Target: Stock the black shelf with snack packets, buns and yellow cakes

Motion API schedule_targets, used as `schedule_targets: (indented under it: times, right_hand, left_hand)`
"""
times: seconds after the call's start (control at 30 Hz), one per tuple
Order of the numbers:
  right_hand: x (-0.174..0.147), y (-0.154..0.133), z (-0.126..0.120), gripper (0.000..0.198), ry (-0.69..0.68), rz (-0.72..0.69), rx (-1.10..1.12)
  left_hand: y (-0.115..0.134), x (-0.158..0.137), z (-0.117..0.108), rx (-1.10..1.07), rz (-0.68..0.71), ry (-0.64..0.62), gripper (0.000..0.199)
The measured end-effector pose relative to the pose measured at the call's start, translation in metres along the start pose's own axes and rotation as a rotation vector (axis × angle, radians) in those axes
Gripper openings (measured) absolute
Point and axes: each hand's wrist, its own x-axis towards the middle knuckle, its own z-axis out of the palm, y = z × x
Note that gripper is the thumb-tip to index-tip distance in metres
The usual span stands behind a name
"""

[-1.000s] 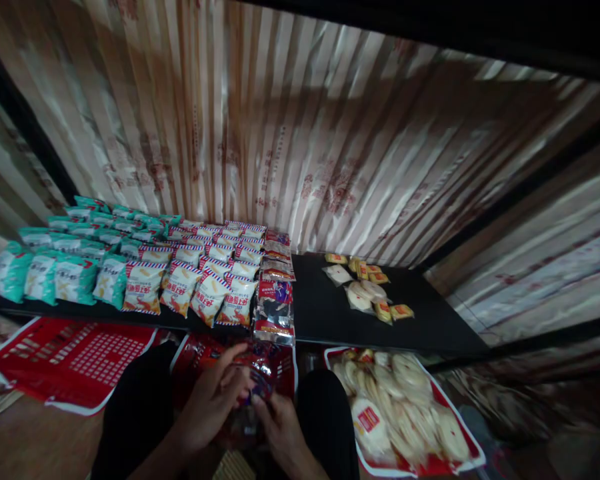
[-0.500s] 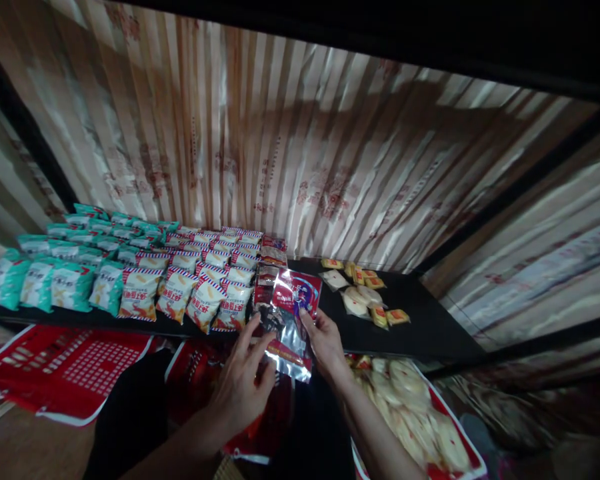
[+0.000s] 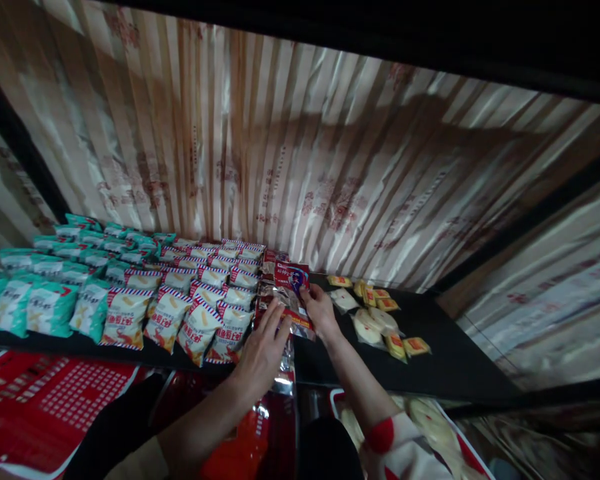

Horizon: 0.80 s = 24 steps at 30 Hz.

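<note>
My right hand (image 3: 321,312) pinches the right edge of a dark red and purple snack packet (image 3: 287,275), which lies at a slant over the shelf. Beside its lower left part is my left hand (image 3: 261,348), fingers stretched out and touching the dark red packets there. More packets of this red kind (image 3: 276,257) form a narrow column running back toward the curtain, partly covered by the held one. Just left of the column stand rows of white bags with red and blue striped tops (image 3: 173,313).
Teal bags (image 3: 53,307) fill the left of the black shelf (image 3: 340,363). Small yellow packets (image 3: 415,346) and round pale wrapped cakes (image 3: 369,327) lie on its right. A red basket (image 3: 75,393) is below left. The patterned curtain (image 3: 240,133) hangs behind.
My right hand has carried the red packet forward onto the column of red packets. My left hand has moved forward with it. The view has shifted slightly.
</note>
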Motion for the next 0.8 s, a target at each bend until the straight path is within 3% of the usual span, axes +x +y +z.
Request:
schedule_targets:
  times: [0.17,0.3,0.8]
  right_hand:
    - [0.04,0.013,0.015,0.027,0.076,0.006,-0.19]
    - [0.056,0.02,0.027,0.034,0.079,0.032,-0.322]
    - [0.066,0.019,0.038,0.026,-0.018,-0.054,-0.665]
  left_hand:
    - [-0.02,0.028,0.007,0.021,-0.09,-0.064,0.047]
    - [-0.031,0.039,0.009,0.026,-0.155,-0.098,0.046]
    - [-0.04,0.051,0.017,-0.024,-0.265,-0.143,0.041]
